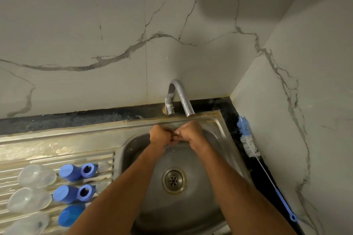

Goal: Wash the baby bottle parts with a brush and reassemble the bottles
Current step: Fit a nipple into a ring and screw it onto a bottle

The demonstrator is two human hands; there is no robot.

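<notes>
Under the curved steel tap (180, 97), left hand (160, 135) and right hand (189, 132) meet, fingers curled, grip contents unclear; the blue-handled bottle brush (250, 145) lies unused right of it, likely needed next.

1. Wall (114, 25): pale grey marble w/ dark grey veins.
2. Counter strip (76, 118): black, speckled.
3. Sink (219, 120) & tap (181, 97): dull silver; rim rust-stained.
4. Bottles (69, 172): blue; caps (36, 175) clear.
5. Brush (250, 145): blue/white bristles, blue handle.
</notes>
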